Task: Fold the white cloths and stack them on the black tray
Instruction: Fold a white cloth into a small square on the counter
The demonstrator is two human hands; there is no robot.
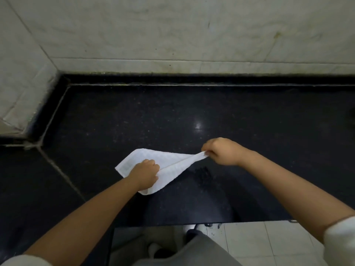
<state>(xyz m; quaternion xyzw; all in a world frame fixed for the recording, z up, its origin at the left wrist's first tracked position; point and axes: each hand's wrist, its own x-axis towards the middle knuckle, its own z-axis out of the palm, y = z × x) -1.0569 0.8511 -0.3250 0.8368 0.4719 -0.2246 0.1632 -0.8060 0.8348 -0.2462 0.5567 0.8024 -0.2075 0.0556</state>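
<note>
While the left hand (144, 174) is gripping the cloth (153, 164) (fingers clamped), the right hand (222, 151) is pinching its corner near the bench's (249, 121) front edge.

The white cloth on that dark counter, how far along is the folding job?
Early, by this view. Done: nothing that shows; no folded stack and no black tray are in sight. In hand: one white cloth lies partly on the black counter, the left hand gripping its near edge while the right hand pinches a corner and pulls it taut. Left: finishing this fold and stacking it on the tray.
</note>
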